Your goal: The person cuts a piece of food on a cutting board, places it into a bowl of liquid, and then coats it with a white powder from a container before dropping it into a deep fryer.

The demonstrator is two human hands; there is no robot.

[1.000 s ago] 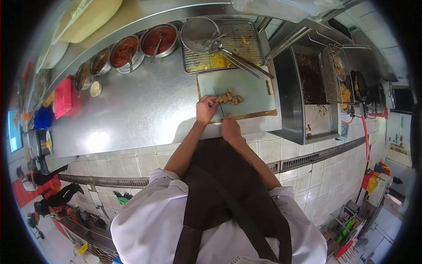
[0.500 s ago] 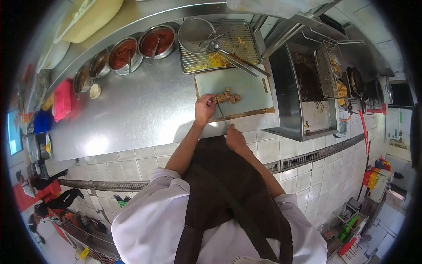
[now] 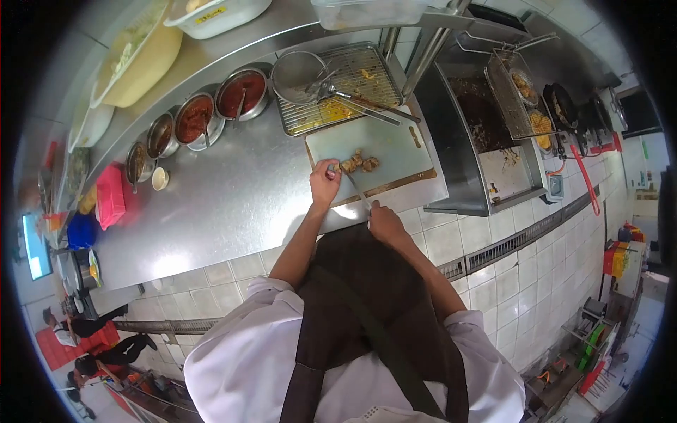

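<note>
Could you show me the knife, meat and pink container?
Knife (image 3: 360, 191), head view: middle of the blade.
Meat (image 3: 369, 164), head view: rightmost piece.
Pink container (image 3: 110, 196), head view: middle of what shows.

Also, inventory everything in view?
counter: one, steel, centre left
board: one, pale, counter's right end
meat: several chunks, brown, on board
knife: one, grey blade, meat's near side
rack tray: one, metal, behind board
strainer: one, grey, on rack tray
sauce bowls: two, red inside, left of strainer
cup: one, cream, counter's left
bin: one, pink, left of cup
tub: one, yellow, upper left
co-workers: count unclear, dark clothes, lower left
apron: one, brown, on wearer
left hand: one, bare, fingers on meat
right hand: one, bare, holding knife
</note>
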